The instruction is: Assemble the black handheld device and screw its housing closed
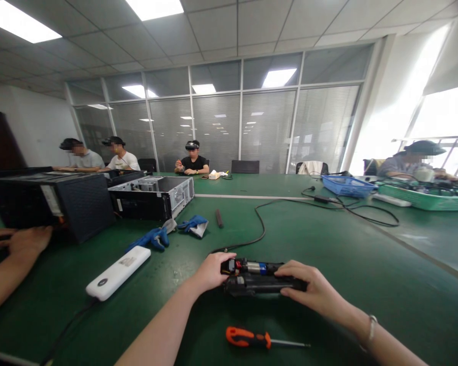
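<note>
Both ends of opened tool: gripped, by left hand and right hand.
Screwdriver: laid nearside of the grip.
Room: offered rightward by tabletop, bounded leftward by white box.

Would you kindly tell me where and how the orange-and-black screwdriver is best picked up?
By the handle, I'd say, coming from above on the near side and closing across its width. The screwdriver lies crosswise on the green table, its thick handle to the left and thin shaft to the right; the black casing lies beyond.
</note>
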### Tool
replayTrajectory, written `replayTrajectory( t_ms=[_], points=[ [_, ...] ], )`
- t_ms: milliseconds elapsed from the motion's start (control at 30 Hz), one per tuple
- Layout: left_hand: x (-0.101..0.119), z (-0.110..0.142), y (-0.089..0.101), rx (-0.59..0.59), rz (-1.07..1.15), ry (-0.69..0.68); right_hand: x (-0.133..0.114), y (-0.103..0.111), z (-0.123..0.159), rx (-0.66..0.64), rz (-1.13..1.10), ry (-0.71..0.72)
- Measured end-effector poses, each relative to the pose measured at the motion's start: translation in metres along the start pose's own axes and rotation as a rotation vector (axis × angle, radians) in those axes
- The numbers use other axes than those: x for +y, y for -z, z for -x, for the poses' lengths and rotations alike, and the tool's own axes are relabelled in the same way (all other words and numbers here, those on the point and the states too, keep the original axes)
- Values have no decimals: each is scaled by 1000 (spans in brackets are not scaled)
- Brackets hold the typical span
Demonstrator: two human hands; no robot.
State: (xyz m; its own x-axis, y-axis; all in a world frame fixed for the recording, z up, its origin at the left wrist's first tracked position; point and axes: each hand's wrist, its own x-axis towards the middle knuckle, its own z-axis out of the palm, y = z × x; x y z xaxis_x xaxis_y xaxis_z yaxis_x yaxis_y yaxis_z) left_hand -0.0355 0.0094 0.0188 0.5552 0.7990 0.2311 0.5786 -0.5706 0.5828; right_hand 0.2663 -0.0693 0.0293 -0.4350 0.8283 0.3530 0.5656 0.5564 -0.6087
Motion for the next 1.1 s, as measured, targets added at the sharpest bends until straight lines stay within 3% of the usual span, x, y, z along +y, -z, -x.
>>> replayTrajectory(
  t_ms=[200, 300, 700, 1100],
  points=[
    [5, 1, 10, -67, 245, 38, 23, -4, -5, 261, 91, 45],
    [7, 1, 11, -80, 340, 14, 30, -8, -9, 322, 125, 59],
    [-14, -3, 4, -57, 419, 23, 32, -29, -20, 250, 199, 92],
    [-5, -2, 6, -58, 409, 28, 21, -27, -20, 230, 239, 43]
  ],
)
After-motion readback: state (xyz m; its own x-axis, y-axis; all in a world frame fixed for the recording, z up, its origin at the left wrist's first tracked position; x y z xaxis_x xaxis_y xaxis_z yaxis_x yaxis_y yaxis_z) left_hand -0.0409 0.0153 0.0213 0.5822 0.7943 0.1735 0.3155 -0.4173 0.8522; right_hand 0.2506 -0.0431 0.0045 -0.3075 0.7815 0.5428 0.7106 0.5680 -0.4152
